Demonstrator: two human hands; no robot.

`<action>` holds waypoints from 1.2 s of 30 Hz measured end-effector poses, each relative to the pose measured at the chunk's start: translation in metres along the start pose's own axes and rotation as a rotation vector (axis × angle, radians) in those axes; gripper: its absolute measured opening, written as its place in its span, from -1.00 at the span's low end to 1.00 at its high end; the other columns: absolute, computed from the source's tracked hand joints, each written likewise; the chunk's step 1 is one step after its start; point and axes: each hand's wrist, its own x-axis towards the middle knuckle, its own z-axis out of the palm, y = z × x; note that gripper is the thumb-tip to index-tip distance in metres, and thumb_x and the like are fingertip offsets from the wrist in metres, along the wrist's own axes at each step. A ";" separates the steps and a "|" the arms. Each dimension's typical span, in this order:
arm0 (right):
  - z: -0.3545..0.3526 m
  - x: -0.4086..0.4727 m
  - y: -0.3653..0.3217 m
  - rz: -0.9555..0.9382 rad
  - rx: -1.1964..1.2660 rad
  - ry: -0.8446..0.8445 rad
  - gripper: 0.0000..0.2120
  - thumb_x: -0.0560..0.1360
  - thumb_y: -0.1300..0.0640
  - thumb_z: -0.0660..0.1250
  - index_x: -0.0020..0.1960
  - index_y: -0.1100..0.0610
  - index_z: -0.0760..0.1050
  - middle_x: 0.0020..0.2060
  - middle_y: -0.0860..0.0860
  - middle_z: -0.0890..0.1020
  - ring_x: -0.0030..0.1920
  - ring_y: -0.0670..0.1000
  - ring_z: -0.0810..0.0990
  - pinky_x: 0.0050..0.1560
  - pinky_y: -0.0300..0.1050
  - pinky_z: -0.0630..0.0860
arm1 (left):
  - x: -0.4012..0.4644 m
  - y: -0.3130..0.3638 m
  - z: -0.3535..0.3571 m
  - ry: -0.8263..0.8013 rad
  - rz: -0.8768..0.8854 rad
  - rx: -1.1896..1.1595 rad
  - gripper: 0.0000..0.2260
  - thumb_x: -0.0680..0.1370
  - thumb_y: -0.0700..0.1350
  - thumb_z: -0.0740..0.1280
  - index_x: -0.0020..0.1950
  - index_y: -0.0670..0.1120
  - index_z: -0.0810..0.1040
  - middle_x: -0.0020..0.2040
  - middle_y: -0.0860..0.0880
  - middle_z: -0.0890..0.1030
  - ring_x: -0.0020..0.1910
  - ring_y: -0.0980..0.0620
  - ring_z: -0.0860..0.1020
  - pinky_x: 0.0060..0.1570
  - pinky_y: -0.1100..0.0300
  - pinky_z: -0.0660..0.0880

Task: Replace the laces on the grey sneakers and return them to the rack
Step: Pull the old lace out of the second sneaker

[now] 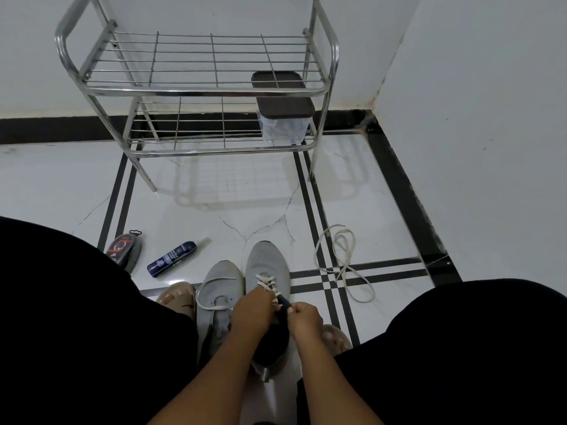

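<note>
Mid-task: right sneaker part-laced, left hand and right hand pinching its lace; left sneaker barely threaded; far rack awaiting both.

sneakers: grey, cream laces
loose lace, right of the sneakers: off-white
spray bottle, left of the sneakers: dark blue
floor: white, black stripes
</note>
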 end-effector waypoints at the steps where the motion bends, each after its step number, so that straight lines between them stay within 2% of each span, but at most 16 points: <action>1: 0.000 0.001 0.001 0.001 0.006 -0.001 -0.81 0.57 0.14 0.24 -0.05 0.14 0.62 -0.05 0.09 0.66 -0.02 0.09 0.56 -0.03 -0.19 0.43 | -0.002 0.001 -0.001 0.051 -0.064 -0.133 -0.82 0.58 -0.04 0.27 0.00 -0.10 0.60 -0.01 -0.08 0.61 -0.04 -0.05 0.57 -0.15 0.21 0.35; 4: -0.001 0.002 0.003 0.011 -0.008 0.006 -0.78 0.58 0.14 0.22 -0.18 0.08 0.58 -0.14 0.07 0.63 -0.13 0.03 0.49 -0.11 -0.22 0.38 | 0.001 -0.001 -0.026 0.302 -0.460 -0.853 -0.81 0.58 -0.06 0.22 -0.12 -0.15 0.53 -0.12 -0.19 0.59 -0.19 -0.13 0.53 -0.18 0.10 0.44; 6: -0.001 0.002 0.002 0.027 -0.021 0.007 -0.79 0.58 0.15 0.21 -0.08 0.13 0.62 -0.09 0.08 0.65 -0.13 0.03 0.49 -0.11 -0.22 0.37 | 0.010 -0.011 -0.046 0.425 -0.678 -1.211 -0.77 0.58 -0.09 0.20 0.01 -0.23 0.54 -0.18 -0.22 0.56 -0.29 -0.11 0.50 -0.25 0.11 0.42; 7: -0.002 0.001 0.001 0.028 -0.028 0.001 -0.79 0.58 0.15 0.20 -0.04 0.14 0.62 -0.08 0.08 0.64 -0.11 0.05 0.50 -0.10 -0.21 0.39 | 0.015 -0.014 -0.055 0.427 -0.702 -1.186 -0.71 0.58 -0.09 0.23 0.16 -0.29 0.52 -0.11 -0.23 0.59 -0.23 -0.14 0.54 -0.21 0.09 0.45; 8: -0.003 0.001 -0.001 0.030 -0.035 -0.009 -0.79 0.58 0.15 0.20 -0.01 0.15 0.62 -0.06 0.08 0.64 -0.08 0.07 0.53 -0.08 -0.20 0.40 | 0.018 -0.015 -0.058 0.410 -0.675 -1.055 -0.59 0.57 -0.06 0.28 0.31 -0.30 0.42 0.06 -0.25 0.59 -0.05 -0.19 0.57 -0.06 0.05 0.48; 10: -0.004 0.001 -0.003 0.032 -0.041 -0.038 -0.79 0.57 0.15 0.20 0.04 0.16 0.61 0.00 0.09 0.64 0.02 0.10 0.56 -0.04 -0.20 0.41 | 0.011 -0.012 -0.057 0.440 -0.557 -0.578 -0.31 0.52 0.01 0.39 0.50 -0.24 0.17 0.38 -0.23 0.41 0.31 -0.24 0.43 0.23 -0.04 0.39; 12: -0.006 0.001 -0.005 0.025 -0.054 -0.050 -0.79 0.55 0.17 0.22 0.07 0.17 0.60 0.03 0.09 0.64 0.03 0.10 0.56 -0.03 -0.20 0.42 | -0.001 -0.004 -0.045 0.511 -0.364 -0.141 -0.41 0.49 0.06 0.41 0.42 -0.15 0.33 0.34 -0.17 0.44 0.31 -0.17 0.42 0.23 -0.05 0.41; 14: -0.009 0.000 -0.008 0.014 -0.060 -0.036 -0.82 0.52 0.18 0.23 0.02 0.14 0.59 -0.01 0.07 0.65 -0.03 0.09 0.57 -0.02 -0.17 0.47 | -0.009 0.002 -0.030 0.358 -0.241 0.077 -0.65 0.51 0.10 0.35 0.17 -0.10 0.51 0.14 -0.10 0.56 0.13 -0.11 0.52 0.04 0.04 0.49; 16: -0.011 -0.002 -0.010 -0.001 -0.098 -0.018 -0.82 0.50 0.19 0.22 -0.03 0.14 0.60 -0.08 0.07 0.66 -0.06 0.10 0.60 -0.01 -0.10 0.56 | -0.015 0.001 -0.015 0.139 -0.225 0.148 -0.74 0.54 0.05 0.32 0.11 -0.10 0.52 0.08 -0.10 0.60 0.09 -0.10 0.57 -0.04 0.10 0.48; 19: -0.012 -0.002 -0.010 0.007 -0.063 -0.023 -0.82 0.49 0.23 0.21 -0.06 0.18 0.60 -0.09 0.12 0.66 -0.03 0.16 0.63 0.03 0.04 0.61 | -0.022 -0.008 -0.007 0.139 -0.279 0.090 -0.85 0.59 -0.10 0.25 0.07 -0.10 0.56 0.05 -0.11 0.63 0.05 -0.10 0.59 -0.06 0.10 0.47; 22: -0.012 -0.007 -0.013 -0.008 -0.125 0.027 -0.81 0.50 0.23 0.21 0.02 0.13 0.57 0.01 0.10 0.63 0.04 0.15 0.60 0.00 -0.08 0.55 | -0.021 -0.020 -0.012 0.143 -0.380 -0.216 -0.88 0.57 -0.09 0.30 -0.03 -0.10 0.59 0.00 -0.13 0.64 0.00 -0.11 0.57 -0.13 0.18 0.38; 26: 0.000 -0.013 -0.021 -0.309 -0.238 0.051 -0.81 0.54 0.15 0.20 0.12 0.02 0.49 0.10 0.02 0.48 -0.03 0.04 0.48 -0.06 -0.10 0.41 | -0.019 -0.024 -0.016 0.096 -0.402 -0.305 -0.89 0.57 -0.11 0.32 -0.01 -0.12 0.60 0.04 -0.16 0.64 0.06 -0.13 0.56 -0.03 0.15 0.41; 30: 0.012 -0.011 -0.020 -0.598 -0.536 -0.033 -0.73 0.54 0.15 0.25 0.22 0.00 0.53 0.19 0.03 0.36 0.18 0.10 0.39 0.13 -0.04 0.44 | -0.017 -0.025 -0.017 0.070 -0.419 -0.330 -0.87 0.57 -0.13 0.32 0.03 -0.14 0.62 0.08 -0.17 0.64 0.10 -0.13 0.57 0.01 0.17 0.43; 32: 0.015 -0.010 -0.020 -0.644 -0.542 -0.049 -0.81 0.55 0.06 0.26 0.08 0.04 0.60 0.17 0.05 0.39 0.16 0.08 0.41 0.11 -0.06 0.46 | -0.016 -0.026 -0.020 0.056 -0.429 -0.337 -0.85 0.57 -0.13 0.31 0.06 -0.15 0.62 0.10 -0.17 0.63 0.12 -0.13 0.57 0.05 0.16 0.44; 34: 0.006 -0.012 -0.026 -0.426 -0.202 -0.037 -0.75 0.52 -0.03 0.26 -0.17 0.11 0.58 0.06 0.11 0.54 0.00 0.06 0.54 0.03 -0.05 0.53 | -0.016 -0.029 -0.023 0.056 -0.481 -0.338 -0.81 0.58 -0.11 0.29 0.11 -0.14 0.62 0.15 -0.17 0.61 0.16 -0.15 0.55 0.08 0.14 0.45; 36: -0.012 -0.013 -0.030 -0.017 0.366 -0.012 -0.71 0.53 -0.03 0.23 -0.12 0.19 0.53 -0.05 0.19 0.63 -0.12 0.12 0.62 -0.10 -0.01 0.62 | -0.015 -0.030 -0.026 0.040 -0.540 -0.345 -0.77 0.58 -0.10 0.29 0.18 -0.15 0.60 0.19 -0.17 0.59 0.18 -0.16 0.54 0.11 0.11 0.46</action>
